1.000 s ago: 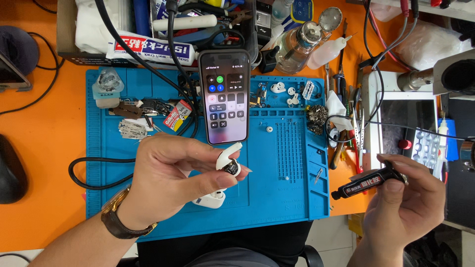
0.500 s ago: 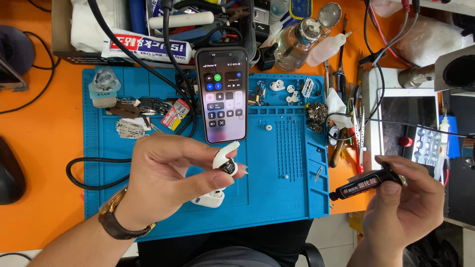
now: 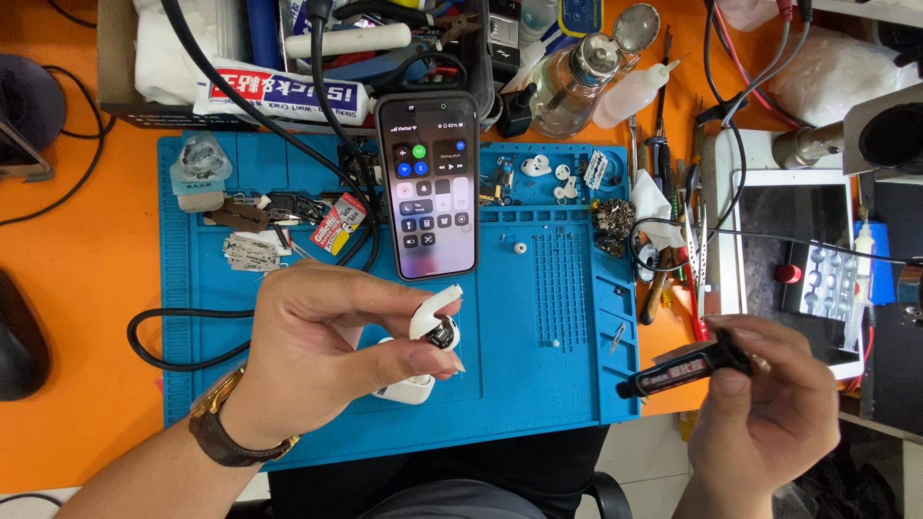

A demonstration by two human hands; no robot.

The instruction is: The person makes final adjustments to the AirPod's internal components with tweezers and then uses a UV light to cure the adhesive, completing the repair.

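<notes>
Blue silicone formed the work mat (image 3: 288, 404) that covered the middle of the orange table (image 3: 77, 269), and both hands operated at the mat's near edge. The left hand (image 3: 327, 356) was positioned over the near-centre of the mat, with thumb and fingertips pinched on a white earbud (image 3: 437, 320); the earbud's stem pointed up and away, and its dark round end faced the camera. A brown watch (image 3: 226, 432) was worn on the left wrist. Directly beneath the held earbud, a white charging case (image 3: 409, 389) rested on the mat, partly hidden by the fingers. The right hand (image 3: 769, 413) was located beyond the mat's near right corner, fingers closed around a black pen-shaped tool (image 3: 683, 370) bearing a red band; the tool's tip pointed left, over the right edge of the mat and well apart from the earbud. A smartphone (image 3: 430, 187) lay flat at the far centre of the mat, screen lit and showing a grid of control tiles. A black cable (image 3: 192, 356) looped across the mat's left edge. Small white parts (image 3: 548, 173) and a clump of metal debris (image 3: 612, 223) occupied the far right corner trays. A clear glass bottle (image 3: 577, 86) and a white squeeze bottle (image 3: 635, 91) stood on the table past the mat's far edge.
</notes>
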